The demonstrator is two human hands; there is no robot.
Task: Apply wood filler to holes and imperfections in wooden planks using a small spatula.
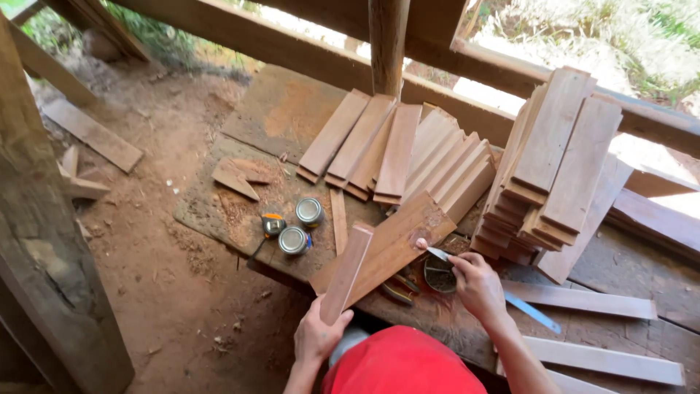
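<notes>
My left hand grips the near end of a short reddish wooden slat, which points away from me over the workbench. My right hand holds a small flat metal blade with a dab of something pale on its tip, touching the end of a longer board lying diagonally on the bench. Right under that hand sits an open dark tin.
Two closed round tins and a tape measure lie left of the boards. A fan of slats and a tall stack of slats fill the bench's far side. A post stands behind; dirt floor lies left.
</notes>
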